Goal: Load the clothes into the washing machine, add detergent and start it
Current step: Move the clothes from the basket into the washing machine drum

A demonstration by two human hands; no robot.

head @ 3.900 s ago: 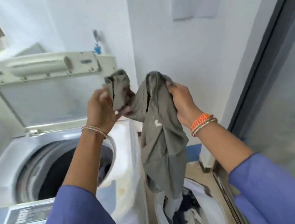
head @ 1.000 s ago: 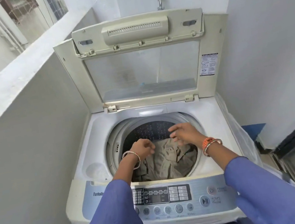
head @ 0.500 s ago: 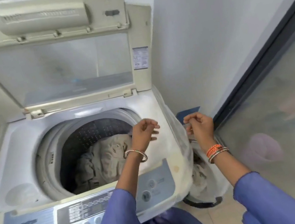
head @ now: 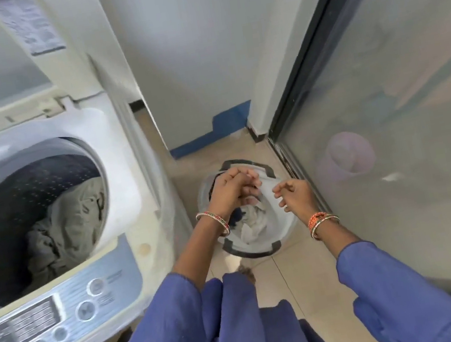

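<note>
left grip [head: 229, 189] curled over basket [head: 280, 221] clothes [head: 253, 221], hold unclear | right grip [head: 297, 194] loose, empty

We have turned away from the washing machine [head: 43, 203], which now sits at the left edge with the grey garment [head: 68, 225] lying in its drum. Both arms have dropped from over the drum to the laundry basket [head: 284, 220] on the floor. Our left hand [head: 229, 189] now curls over the clothes [head: 252, 220] inside it, while our right hand [head: 296, 194] hovers just beside, fingers loosely bent, holding nothing.
</note>
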